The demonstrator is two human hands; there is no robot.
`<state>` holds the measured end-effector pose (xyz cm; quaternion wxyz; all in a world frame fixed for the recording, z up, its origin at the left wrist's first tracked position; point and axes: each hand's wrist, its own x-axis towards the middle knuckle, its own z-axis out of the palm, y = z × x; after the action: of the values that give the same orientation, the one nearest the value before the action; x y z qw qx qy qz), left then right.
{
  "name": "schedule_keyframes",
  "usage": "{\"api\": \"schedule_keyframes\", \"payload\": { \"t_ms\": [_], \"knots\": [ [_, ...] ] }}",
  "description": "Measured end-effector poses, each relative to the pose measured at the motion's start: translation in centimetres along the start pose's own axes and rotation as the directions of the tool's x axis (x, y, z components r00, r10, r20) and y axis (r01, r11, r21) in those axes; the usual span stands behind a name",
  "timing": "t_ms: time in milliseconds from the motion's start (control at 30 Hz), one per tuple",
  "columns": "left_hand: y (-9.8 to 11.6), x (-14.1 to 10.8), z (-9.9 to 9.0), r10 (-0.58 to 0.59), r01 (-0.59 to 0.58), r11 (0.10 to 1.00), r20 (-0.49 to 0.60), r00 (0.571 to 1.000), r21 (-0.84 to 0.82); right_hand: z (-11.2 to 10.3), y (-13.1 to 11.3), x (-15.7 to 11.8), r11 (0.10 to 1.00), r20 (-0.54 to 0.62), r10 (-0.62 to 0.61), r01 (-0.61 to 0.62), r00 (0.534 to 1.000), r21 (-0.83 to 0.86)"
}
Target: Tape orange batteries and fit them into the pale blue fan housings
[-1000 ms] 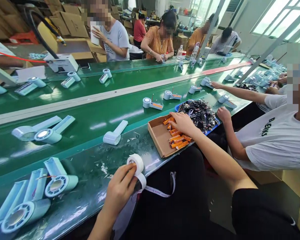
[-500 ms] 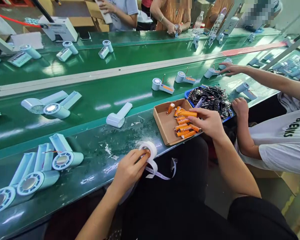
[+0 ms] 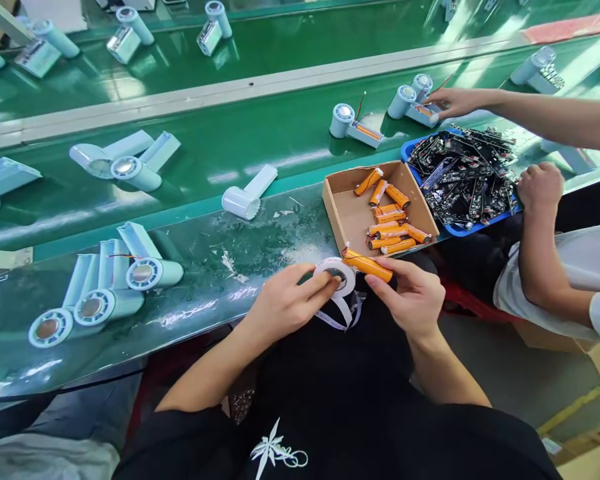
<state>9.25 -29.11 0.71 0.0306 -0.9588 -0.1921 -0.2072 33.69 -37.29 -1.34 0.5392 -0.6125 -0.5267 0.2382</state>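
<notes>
So the orange cell (image 3: pixel 370 265) is up in the air just off the near edge of the bench (image 3: pixel 195 257), right in front of the cardboard tray (image 3: pixel 336 223). The right hand (image 3: pixel 415 297) has it in a narrow pinch, thumb and fingertips at one end, with the wired end pointing over at the left hand (image 3: pixel 293 300). That left hand has its fingers closed on a white tape roll (image 3: pixel 351 280), and a loose strip of tape (image 3: pixel 336 325) loops down below it. Roll and cell are super close; can't really tell if they touch.

The tray has a bunch more orange cells (image 3: pixel 390 230) lying in it, mostly bunched toward the right side. Just beside it is a blue tray (image 3: pixel 464 233) heaped with black circuit strips (image 3: pixel 473 170).

Over on the right, a co-worker's hand (image 3: pixel 453 104) is at a pale blue housing (image 3: pixel 423 116) on the green belt (image 3: pixel 280 110), and their other hand (image 3: pixel 543 185) is curled up by the blue tray. A few more housings (image 3: pixel 163 273) sit grouped on the bench at the left.
</notes>
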Motion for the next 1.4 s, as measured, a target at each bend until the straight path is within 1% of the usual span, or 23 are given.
{"api": "schedule_keyframes", "payload": {
  "t_ms": [100,167,267,333,367,400,467,533,567,600,667,767,800,867,933,967,1000,1067,1133,1167,1233,1300,1400],
  "knots": [
    [-0.2,0.1,-0.2,0.010,-0.011,0.999,0.018,1.000,0.036,-0.1,0.1,-0.2,0.985,0.111,0.095,-0.109,0.989,0.133],
    [-0.5,0.4,-0.7,0.039,-0.039,0.999,0.001,0.999,0.025,-0.7,-0.1,0.5,0.945,0.261,0.179,-0.239,0.949,0.221],
    [-1.1,1.5,-1.9,0.150,-0.149,0.989,-0.034,0.988,0.023,-1.9,-1.2,2.9,0.897,0.543,0.242,-0.399,0.804,0.191],
    [-1.4,2.6,-2.7,0.233,-0.230,0.971,-0.045,0.971,0.060,-2.6,-2.5,4.7,0.906,0.668,0.219,-0.402,0.711,0.131],
    [-1.5,3.2,-3.0,0.267,-0.261,0.961,-0.061,0.962,0.091,-2.8,-3.1,5.4,0.905,0.694,0.208,-0.404,0.689,0.131],
    [-1.5,3.7,-3.3,0.291,-0.279,0.952,-0.087,0.953,0.129,-2.8,-3.6,6.0,0.894,0.687,0.204,-0.419,0.698,0.160],
    [-1.4,4.6,-3.3,0.305,-0.273,0.940,-0.146,0.941,0.205,-2.3,-4.2,6.4,0.836,0.570,0.230,-0.460,0.789,0.299],
    [-0.9,5.1,-2.9,0.273,-0.216,0.943,-0.218,0.937,0.255,-1.1,-4.1,6.1,0.751,0.355,0.297,-0.447,0.886,0.485],
    [-0.6,5.4,-2.5,0.244,-0.177,0.948,-0.244,0.939,0.266,-0.2,-3.9,5.6,0.715,0.239,0.332,-0.409,0.912,0.567],
    [-0.2,5.6,-2.0,0.209,-0.135,0.954,-0.267,0.941,0.269,0.8,-3.6,5.1,0.680,0.130,0.364,-0.359,0.922,0.639],
    [0.7,5.9,-0.6,0.126,-0.046,0.965,-0.305,0.944,0.258,2.9,-3.0,4.1,0.613,-0.031,0.417,-0.256,0.908,0.747],
    [2.3,6.4,1.9,-0.047,0.135,0.968,-0.374,0.926,0.213,5.3,-2.4,3.3,0.556,-0.154,0.468,-0.154,0.870,0.817],
    [2.7,6.4,2.6,-0.111,0.198,0.962,-0.396,0.911,0.186,5.8,-2.2,3.4,0.545,-0.158,0.475,-0.148,0.866,0.825],
    [3.4,5.9,3.4,-0.217,0.283,0.954,-0.420,0.881,0.101,6.1,-1.9,4.0,0.525,-0.082,0.464,-0.200,0.882,0.827],
    [3.4,4.4,3.3,-0.263,0.286,0.958,-0.409,0.874,-0.005,5.3,-1.7,4.9,0.531,0.042,0.429,-0.289,0.902,0.796],
    [3.2,3.3,3.0,-0.270,0.275,0.960,-0.398,0.877,-0.046,4.5,-1.6,5.4,0.553,0.064,0.408,-0.303,0.911,0.776],
    [2.9,2.1,2.7,-0.276,0.271,0.960,-0.386,0.880,-0.069,3.5,-1.6,5.8,0.584,0.040,0.389,-0.280,0.920,0.762],
    [2.0,-0.6,2.0,-0.295,0.298,0.954,-0.336,0.894,-0.044,1.3,-1.5,6.3,0.652,-0.152,0.358,-0.130,0.921,0.747],
    [0.8,-3.2,1.6,-0.353,0.370,0.928,-0.225,0.908,0.038,-0.4,-1.0,6.4,0.688,-0.341,0.344,0.012,0.875,0.726],
    [0.1,-4.3,1.4,-0.398,0.412,0.908,-0.148,0.905,0.074,-1.0,-0.5,6.3,0.688,-0.357,0.348,0.022,0.867,0.725],
    [-1.5,-5.7,1.0,-0.501,0.499,0.862,0.000,0.866,0.088,-1.4,0.5,5.6,0.673,-0.261,0.358,-0.053,0.896,0.738],
    [-3.5,-5.6,0.5,-0.564,0.564,0.826,0.086,0.821,0.028,-1.3,1.3,4.7,0.658,-0.111,0.338,-0.151,0.935,0.737],
    [-7.5,-2.5,-0.2,-0.608,0.606,0.794,0.104,0.787,0.049,-1.4,1.7,3.8,0.667,-0.006,0.264,-0.178,0.965,0.724]
  ]
}}
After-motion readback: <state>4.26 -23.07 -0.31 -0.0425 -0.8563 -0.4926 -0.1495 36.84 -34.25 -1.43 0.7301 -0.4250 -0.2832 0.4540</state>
